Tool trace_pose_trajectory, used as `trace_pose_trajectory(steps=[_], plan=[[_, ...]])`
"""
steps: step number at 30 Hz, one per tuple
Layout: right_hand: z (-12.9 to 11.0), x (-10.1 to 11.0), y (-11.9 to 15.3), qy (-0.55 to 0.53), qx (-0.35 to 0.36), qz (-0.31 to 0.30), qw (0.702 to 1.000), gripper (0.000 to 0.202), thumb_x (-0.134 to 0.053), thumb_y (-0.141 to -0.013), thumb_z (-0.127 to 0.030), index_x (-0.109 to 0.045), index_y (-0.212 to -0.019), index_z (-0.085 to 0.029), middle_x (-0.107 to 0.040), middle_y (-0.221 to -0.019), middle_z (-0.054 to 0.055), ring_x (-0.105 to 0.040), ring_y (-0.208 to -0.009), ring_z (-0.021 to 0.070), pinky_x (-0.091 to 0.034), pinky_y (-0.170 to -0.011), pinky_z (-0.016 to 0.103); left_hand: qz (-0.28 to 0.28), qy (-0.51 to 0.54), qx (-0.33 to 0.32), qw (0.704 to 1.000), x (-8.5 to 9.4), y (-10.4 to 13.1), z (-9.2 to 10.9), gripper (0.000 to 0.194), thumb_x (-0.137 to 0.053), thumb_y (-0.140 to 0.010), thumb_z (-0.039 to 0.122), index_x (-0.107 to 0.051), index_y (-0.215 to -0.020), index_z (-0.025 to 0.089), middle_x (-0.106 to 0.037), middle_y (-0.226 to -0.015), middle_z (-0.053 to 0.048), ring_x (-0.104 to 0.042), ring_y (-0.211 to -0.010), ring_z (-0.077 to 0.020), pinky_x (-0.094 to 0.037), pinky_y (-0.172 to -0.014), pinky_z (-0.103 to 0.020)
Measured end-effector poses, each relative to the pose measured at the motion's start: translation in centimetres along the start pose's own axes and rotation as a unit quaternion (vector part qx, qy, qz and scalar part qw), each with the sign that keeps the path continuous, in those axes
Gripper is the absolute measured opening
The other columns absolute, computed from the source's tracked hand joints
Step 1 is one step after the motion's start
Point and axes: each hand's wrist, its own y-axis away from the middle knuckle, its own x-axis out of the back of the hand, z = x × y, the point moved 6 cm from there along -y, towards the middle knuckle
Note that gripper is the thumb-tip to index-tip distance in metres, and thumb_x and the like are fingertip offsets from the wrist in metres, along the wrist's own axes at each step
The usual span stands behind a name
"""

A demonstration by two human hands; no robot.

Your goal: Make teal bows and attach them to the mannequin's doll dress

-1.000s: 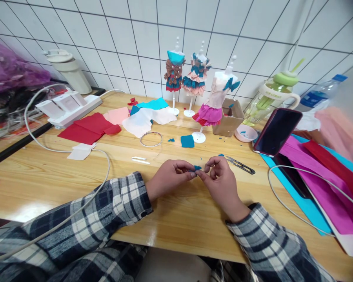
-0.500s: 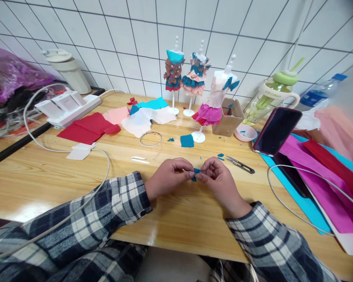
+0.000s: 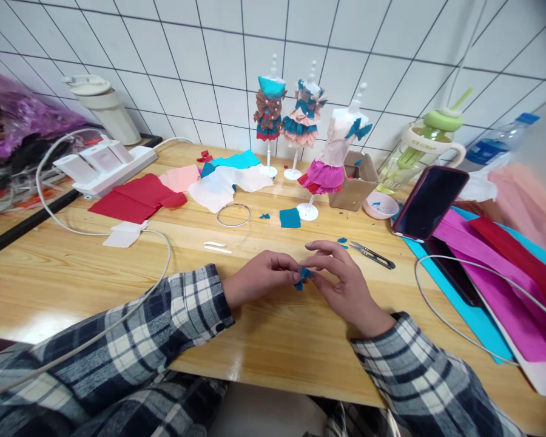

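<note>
My left hand [image 3: 273,276] pinches a small teal crepe paper bow [image 3: 303,279] between thumb and fingertips, just above the table. Close on its right, my right hand [image 3: 343,282] has its fingers spread and lifted; the thumb and a fingertip are at the bow's edge, and whether they touch it I cannot tell. Beyond the hands lies a flat teal paper square [image 3: 290,218]. Thread snips [image 3: 372,255] rest right of it, with teal scraps [image 3: 342,240] beside them.
Three small dress forms [image 3: 310,212] in paper outfits stand at the back, near a cardboard box [image 3: 357,185] and pink bowl [image 3: 381,206]. A wire coil [image 3: 233,215] and red paper [image 3: 134,199] lie left. A propped phone [image 3: 430,203], cable and coloured sheets occupy the right.
My right hand has loosened its pinch on the teal bow, spreading and raising its fingers. My left hand keeps hold, and more of the bow shows.
</note>
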Motion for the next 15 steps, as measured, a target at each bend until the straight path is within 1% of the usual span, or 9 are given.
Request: trace_pose_trajectory(steps=[3,7,9,12,15], plan=[[-0.35,0.28,-0.03,0.03,0.017,0.002,0.999,0.02,-0.059,-0.081,-0.01,-0.068,-0.089,-0.026,-0.055,-0.117,0.005,-0.056,-0.097,0.0175,-0.049,-0.087,0.037,-0.017,0.006,0.011,1.0,-0.07,-0.05,-0.2,0.014,-0.066,-0.075,0.027,-0.068,-0.076,0.013,-0.064,-0.071,0.0,-0.056,-0.07,-0.0122,-0.042,-0.071,-0.025],[-0.34,0.5,-0.01,0.031,0.019,-0.005,0.999,0.013,-0.063,-0.08,-0.014,-0.067,-0.086,-0.025,-0.056,-0.116,0.006,-0.058,-0.093,0.0173,-0.05,-0.084,0.037,-0.022,0.036,0.017,0.999,0.03,-0.13,-0.15,0.013,-0.067,-0.074,0.025,-0.066,-0.08,0.014,-0.062,-0.073,0.001,-0.054,-0.07,-0.0108,-0.04,-0.068,-0.023],[-0.37,0.44,0.0,0.033,0.02,-0.014,0.999,0.012,-0.062,-0.081,-0.015,-0.067,-0.085,-0.024,-0.057,-0.114,0.006,-0.058,-0.096,0.0182,-0.05,-0.085,0.038,-0.025,0.05,0.018,0.998,0.02,-0.13,-0.07,0.013,-0.068,-0.073,0.024,-0.063,-0.078,0.014,-0.06,-0.07,0.002,-0.052,-0.067,-0.0097,-0.039,-0.065,-0.022],[-0.52,0.33,0.01,0.033,0.017,-0.02,0.999,0.014,-0.061,-0.08,-0.015,-0.064,-0.089,-0.025,-0.058,-0.113,0.006,-0.057,-0.106,0.0206,-0.048,-0.09,0.04,-0.044,0.071,0.031,0.996,-0.25,-0.08,-0.14,0.018,-0.071,-0.07,0.026,-0.058,-0.075,0.014,-0.057,-0.068,0.003,-0.05,-0.064,-0.0089,-0.036,-0.06,-0.021],[-0.71,0.09,0.03,0.025,0.02,-0.031,0.999,0.022,-0.063,-0.078,-0.015,-0.063,-0.096,-0.026,-0.059,-0.115,0.006,-0.055,-0.109,0.0212,-0.046,-0.094,0.042,-0.048,0.094,0.033,0.994,-0.39,-0.08,-0.24,0.021,-0.073,-0.068,0.026,-0.057,-0.076,0.014,-0.056,-0.071,0.002,-0.049,-0.064,-0.009,-0.037,-0.06,-0.021]])
